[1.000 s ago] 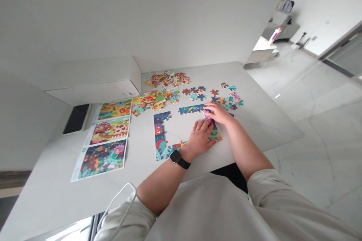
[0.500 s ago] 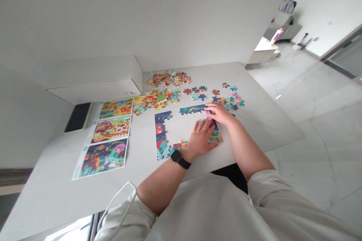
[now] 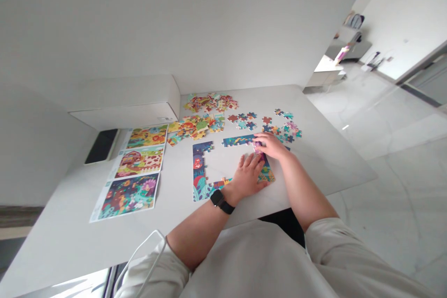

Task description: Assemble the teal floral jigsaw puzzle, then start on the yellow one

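Observation:
A partly joined jigsaw border (image 3: 200,172) lies on the white table (image 3: 314,158), open in its middle. My left hand (image 3: 248,174), with a black watch at the wrist, rests flat on the border's near right corner, fingers spread. My right hand (image 3: 271,144) sits just beyond it at the frame's far right corner, fingers pinched on a pink puzzle piece (image 3: 257,147) pressed against the border. Loose blue and brown pieces (image 3: 279,126) lie just past my right hand.
Heaps of colourful loose pieces (image 3: 199,125) lie at the back middle. A sheet of three reference pictures (image 3: 134,172) lies at the left, beside a white box (image 3: 125,102) and a dark phone (image 3: 102,146). The table's edge runs close at the right.
Both hands stay at the border's right corner; only the camera has shifted slightly, and my right hand's fingers have drawn in a little on the pink piece.

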The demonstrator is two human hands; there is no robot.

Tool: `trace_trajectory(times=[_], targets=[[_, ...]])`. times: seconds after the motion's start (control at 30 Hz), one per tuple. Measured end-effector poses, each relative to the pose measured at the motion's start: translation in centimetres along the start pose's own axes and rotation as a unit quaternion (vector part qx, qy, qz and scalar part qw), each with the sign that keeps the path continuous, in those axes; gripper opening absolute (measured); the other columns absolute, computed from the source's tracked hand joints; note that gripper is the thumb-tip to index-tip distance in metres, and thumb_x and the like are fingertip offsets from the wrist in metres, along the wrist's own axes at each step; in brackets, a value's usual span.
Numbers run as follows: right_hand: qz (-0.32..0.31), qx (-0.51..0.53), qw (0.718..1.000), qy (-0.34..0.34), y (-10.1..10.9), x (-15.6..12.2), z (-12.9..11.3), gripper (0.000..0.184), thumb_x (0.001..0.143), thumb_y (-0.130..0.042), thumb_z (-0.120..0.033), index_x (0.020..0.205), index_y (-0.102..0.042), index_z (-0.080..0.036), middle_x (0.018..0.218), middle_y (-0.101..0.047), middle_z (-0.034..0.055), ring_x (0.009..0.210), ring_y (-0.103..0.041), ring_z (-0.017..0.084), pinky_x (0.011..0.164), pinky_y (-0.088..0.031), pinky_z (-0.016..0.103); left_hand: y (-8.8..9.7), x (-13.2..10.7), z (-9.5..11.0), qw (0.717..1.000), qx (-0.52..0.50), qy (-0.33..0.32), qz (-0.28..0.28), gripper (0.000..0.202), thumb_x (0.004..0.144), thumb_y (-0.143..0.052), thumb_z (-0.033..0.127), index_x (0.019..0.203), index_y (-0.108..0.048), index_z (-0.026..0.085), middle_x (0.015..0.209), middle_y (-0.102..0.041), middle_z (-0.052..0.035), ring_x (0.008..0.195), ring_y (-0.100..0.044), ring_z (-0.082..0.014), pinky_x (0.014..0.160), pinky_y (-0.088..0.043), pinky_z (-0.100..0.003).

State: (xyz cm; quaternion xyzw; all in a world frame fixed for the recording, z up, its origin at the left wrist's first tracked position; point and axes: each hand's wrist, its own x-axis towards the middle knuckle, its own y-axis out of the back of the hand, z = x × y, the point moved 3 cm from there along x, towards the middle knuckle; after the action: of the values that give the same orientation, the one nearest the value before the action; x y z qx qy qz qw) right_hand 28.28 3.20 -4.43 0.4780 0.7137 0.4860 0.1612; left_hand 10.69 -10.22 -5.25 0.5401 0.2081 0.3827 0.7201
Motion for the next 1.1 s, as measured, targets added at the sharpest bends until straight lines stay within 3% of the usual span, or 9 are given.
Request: trace_trajectory(times=[0.1,0.17,0.3,0.37,0.43,0.53,0.7,1.1], targets=[[-0.004,0.002,1.000,0.002,0.0,0.1,0.0,0.034,0.093,-0.081,-0.020,0.125,-0.085,-0.030,0.147,-0.074,0.0088,0.138,-0.068,0.031,0.126,-0.048,0.053,1.7,-0.6,-0.9,1.000,-0.008,-0.008,-0.011,0.092,0.095,-0.067,0.075,0.165,-0.053,0.017,0.177,-0.040,-0.0219,0.166,-0.032,-0.0461,0.135,-0.024,-0.070],[-0.005,0.003,1.000,0.002,-0.1,0.1,0.1,0.033,0.094,-0.081,-0.022,0.126,-0.085,-0.029,0.147,-0.074,0.0100,0.138,-0.068,0.031,0.125,-0.048,0.054,3.7,-1.2,-2.8,1.000,-0.015,0.008,0.014,0.084,0.099,-0.065,0.069,0.165,-0.052,0.019,0.175,-0.044,-0.0202,0.165,-0.036,-0.0431,0.134,-0.029,-0.067],[-0.001,0.001,1.000,0.004,-0.3,0.2,0.3,0.030,0.096,-0.080,-0.024,0.125,-0.084,-0.029,0.146,-0.074,0.0107,0.137,-0.069,0.031,0.125,-0.048,0.055,8.7,-3.6,-9.6,0.990,0.005,0.086,0.114,0.059,0.106,-0.059,0.053,0.155,-0.060,0.020,0.164,-0.058,-0.0185,0.154,-0.052,-0.0363,0.131,-0.039,-0.059],[0.001,-0.002,1.000,0.002,-0.4,0.2,0.3,0.029,0.096,-0.080,-0.027,0.125,-0.084,-0.029,0.145,-0.075,0.0109,0.136,-0.070,0.031,0.124,-0.049,0.054,10.2,-5.2,-13.4,0.980,0.025,0.134,0.145,0.052,0.106,-0.058,0.047,0.148,-0.066,0.018,0.159,-0.062,-0.0189,0.149,-0.056,-0.0368,0.127,-0.045,-0.057],[0.004,-0.003,1.000,-0.003,-0.5,0.3,0.3,0.027,0.097,-0.080,-0.030,0.124,-0.085,-0.028,0.145,-0.075,0.0109,0.135,-0.070,0.031,0.124,-0.049,0.053,10.7,-6.8,-16.4,0.970,0.040,0.170,0.170,0.048,0.105,-0.058,0.043,0.144,-0.068,0.017,0.156,-0.065,-0.0188,0.146,-0.059,-0.0376,0.126,-0.045,-0.058],[0.017,0.002,1.000,-0.010,-0.5,0.3,0.1,0.022,0.100,-0.077,-0.034,0.120,-0.085,-0.029,0.142,-0.077,0.0095,0.133,-0.071,0.029,0.122,-0.051,0.050,9.7,-8.4,-19.0,0.967,0.041,0.178,0.176,0.046,0.105,-0.057,0.041,0.144,-0.070,0.020,0.159,-0.063,-0.0166,0.148,-0.058,-0.0357,0.128,-0.044,-0.056],[0.041,-0.001,0.999,-0.018,-0.7,0.3,-0.3,0.018,0.100,-0.076,-0.034,0.113,-0.086,-0.029,0.136,-0.080,0.0089,0.128,-0.074,0.028,0.120,-0.052,0.050,7.6,-9.3,-20.6,0.977,0.017,0.172,0.124,0.047,0.103,-0.059,0.042,0.145,-0.073,0.023,0.157,-0.065,-0.0140,0.147,-0.059,-0.0345,0.128,-0.045,-0.055],[0.066,-0.019,0.997,-0.021,-1.0,0.5,-0.4,0.014,0.094,-0.076,-0.027,0.104,-0.086,-0.027,0.128,-0.083,0.0081,0.120,-0.077,0.028,0.116,-0.054,0.050,7.9,-9.2,-20.4,0.976,0.007,0.170,0.135,0.043,0.099,-0.064,0.038,0.137,-0.077,0.022,0.155,-0.067,-0.0147,0.143,-0.062,-0.0342,0.125,-0.048,-0.054]])
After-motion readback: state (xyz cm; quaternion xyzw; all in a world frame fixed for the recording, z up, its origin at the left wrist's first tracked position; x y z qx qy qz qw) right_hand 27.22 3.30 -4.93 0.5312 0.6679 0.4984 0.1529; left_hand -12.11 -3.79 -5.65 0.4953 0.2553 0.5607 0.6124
